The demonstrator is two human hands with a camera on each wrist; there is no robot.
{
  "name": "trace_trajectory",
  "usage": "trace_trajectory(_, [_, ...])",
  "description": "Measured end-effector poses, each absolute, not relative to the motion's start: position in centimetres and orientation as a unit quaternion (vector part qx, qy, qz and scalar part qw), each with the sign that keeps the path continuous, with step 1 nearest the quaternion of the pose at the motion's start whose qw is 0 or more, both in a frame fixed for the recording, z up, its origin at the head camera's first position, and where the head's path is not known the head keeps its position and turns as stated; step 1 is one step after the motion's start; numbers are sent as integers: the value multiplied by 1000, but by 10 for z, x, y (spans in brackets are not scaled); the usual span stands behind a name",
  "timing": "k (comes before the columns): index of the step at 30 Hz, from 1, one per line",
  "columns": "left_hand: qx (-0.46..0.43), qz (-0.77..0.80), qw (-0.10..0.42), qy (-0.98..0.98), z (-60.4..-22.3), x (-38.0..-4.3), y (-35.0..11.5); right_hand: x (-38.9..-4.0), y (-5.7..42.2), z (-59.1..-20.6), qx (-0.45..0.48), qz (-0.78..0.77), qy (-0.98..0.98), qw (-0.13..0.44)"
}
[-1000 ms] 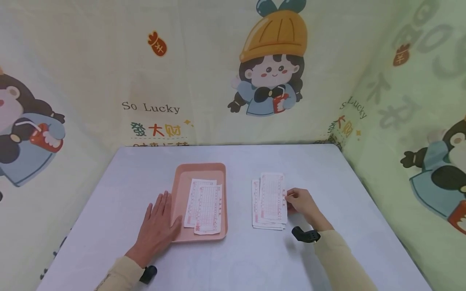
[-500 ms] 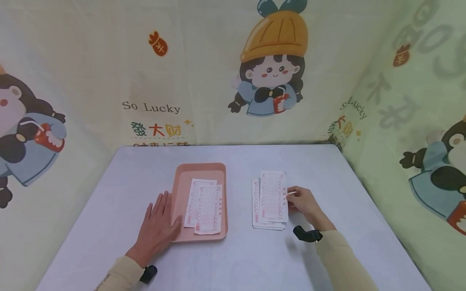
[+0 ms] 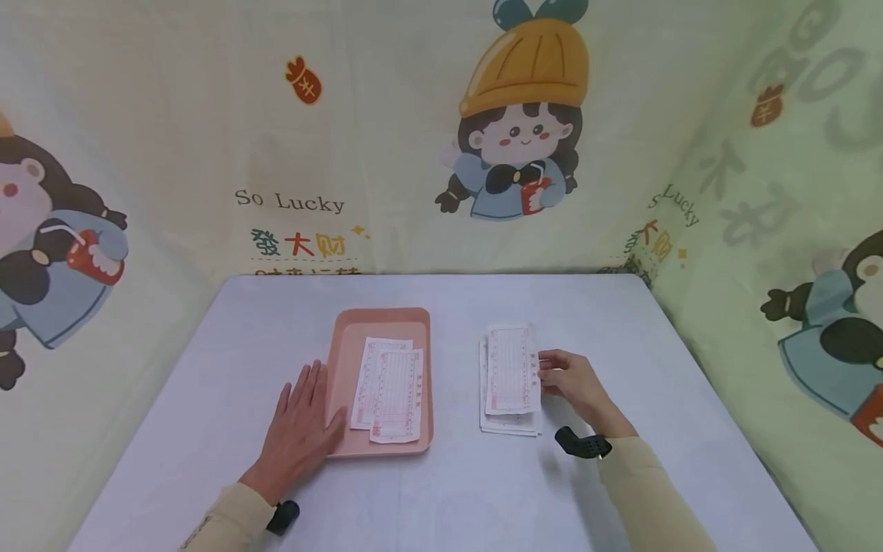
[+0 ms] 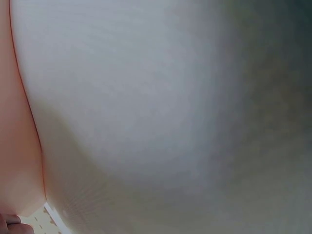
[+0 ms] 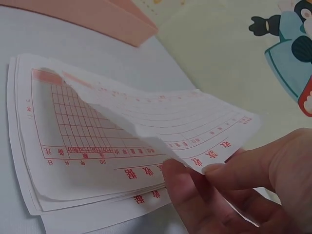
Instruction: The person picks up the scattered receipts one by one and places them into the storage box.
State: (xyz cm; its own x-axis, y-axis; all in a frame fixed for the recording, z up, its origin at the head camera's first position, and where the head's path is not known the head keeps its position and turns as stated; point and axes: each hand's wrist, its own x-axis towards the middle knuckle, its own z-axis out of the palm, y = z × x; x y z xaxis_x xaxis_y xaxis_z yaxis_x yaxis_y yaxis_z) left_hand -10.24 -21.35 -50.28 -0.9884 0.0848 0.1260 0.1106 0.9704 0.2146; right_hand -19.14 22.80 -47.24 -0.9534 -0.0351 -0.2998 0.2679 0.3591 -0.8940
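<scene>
While the top red-printed white paper slip point(image 3: 509, 368), right of centre in the head view, is pinched by its edge between the right hand's point(image 3: 576, 387) thumb and fingers, a stack of similar slips point(image 3: 507, 425) is seen beneath it on the white surface point(image 3: 455, 498). Left of centre, a pink rectangular tray point(image 3: 379, 323), holding two overlapping red-printed slips point(image 3: 396, 399), is touched by the straight-fingered left hand point(image 3: 300, 425).

A red-printed paper slip point(image 5: 192, 127) curls above a stack point(image 5: 87, 136) near the pink tray point(image 3: 386, 323).
</scene>
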Motion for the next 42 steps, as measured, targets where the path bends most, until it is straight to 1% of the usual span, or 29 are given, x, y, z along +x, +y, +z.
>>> trace_trajectory(16, [-48,-110,56,-991,-503,-103,-212,-193,226,-470,70,-584,793,160])
trace_trajectory(29, [-52,-114,57,-990,-502,-105,-212,-195,221,-464,66,-589,789,162])
trace_trajectory(37, [-55,-111,64,-990,-501,-104,-213,-197,208,-455,44,-591,789,160])
trace_trajectory(42, [-53,-109,59,-991,-501,-104,-212,-197,191,-452,44,-600,782,165])
